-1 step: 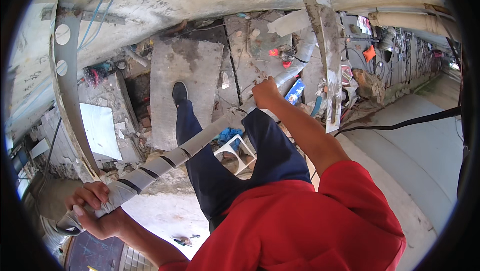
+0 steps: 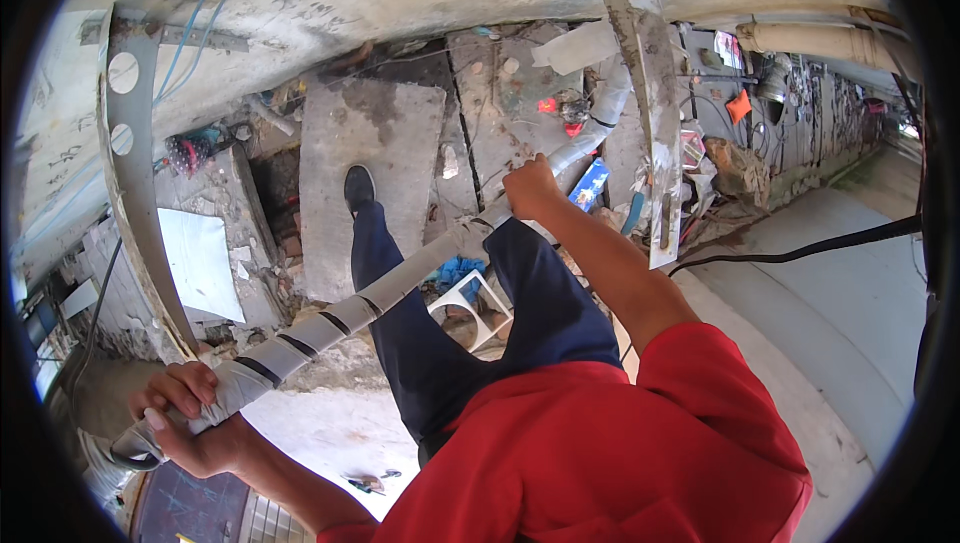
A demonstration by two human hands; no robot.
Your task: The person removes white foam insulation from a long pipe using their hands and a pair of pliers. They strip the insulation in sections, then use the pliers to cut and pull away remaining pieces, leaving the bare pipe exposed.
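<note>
A long pipe (image 2: 402, 279) wrapped in grey tape, with dark bands showing between the turns, slants across my legs from lower left to upper right. My left hand (image 2: 187, 417) is closed round its lower-left stretch, thumb and fingers pressed on the tape. Further along, just beyond my knee, my right hand (image 2: 532, 188) is closed over the pipe, its fingers partly hidden. Past that hand the grey-wrapped length bends upward beside a metal bracket (image 2: 650, 93). Loose wrapping hangs at the lower-left end.
Perforated metal bracket (image 2: 125, 133) stands at left, near a white sheet (image 2: 200, 263). Below the pipe lie a white frame with a round hole (image 2: 485, 325) and blue cloth (image 2: 456, 271). A blue box (image 2: 590, 183) sits near my right arm. A black cable (image 2: 800, 251) runs at right.
</note>
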